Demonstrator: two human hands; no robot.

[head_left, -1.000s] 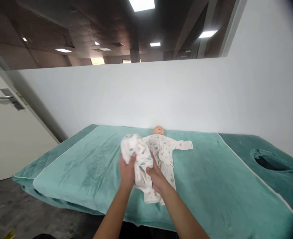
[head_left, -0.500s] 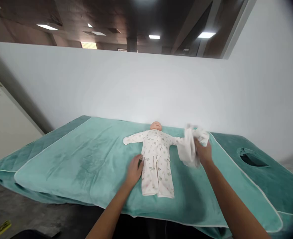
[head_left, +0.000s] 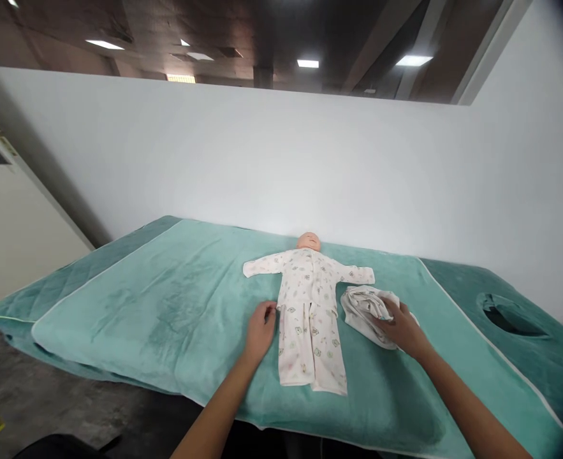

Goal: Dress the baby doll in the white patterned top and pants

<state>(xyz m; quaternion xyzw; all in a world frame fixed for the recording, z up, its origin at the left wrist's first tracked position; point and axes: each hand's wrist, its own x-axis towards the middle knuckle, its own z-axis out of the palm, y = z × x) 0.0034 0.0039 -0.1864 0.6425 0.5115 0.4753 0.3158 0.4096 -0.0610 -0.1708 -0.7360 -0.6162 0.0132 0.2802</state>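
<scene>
A baby doll point(head_left: 308, 241) lies on its back, dressed in a white patterned shirt point(head_left: 305, 280) with its sleeves spread out, and matching trousers point(head_left: 294, 347). Beside the shirt's lower left edge is my left hand point(head_left: 261, 330), its thumb and fingertips pinched together at the hem. My right hand point(head_left: 403, 326) grips a crumpled white patterned cloth point(head_left: 365, 309), which rests on the bed to the right of the doll. The cloth's far right side is partly hidden by my fingers.
The doll lies on a green plush cover point(head_left: 199, 280) over a bed, whose right part has a round opening point(head_left: 513, 319). A white wall point(head_left: 281, 159) rises right behind the bed. At the left stands a white door point(head_left: 13, 223).
My right hand has lowered the crumpled cloth onto the bed, baring the doll's right-side sleeve. My left hand stays at the shirt's hem. The view has shifted slightly.
</scene>
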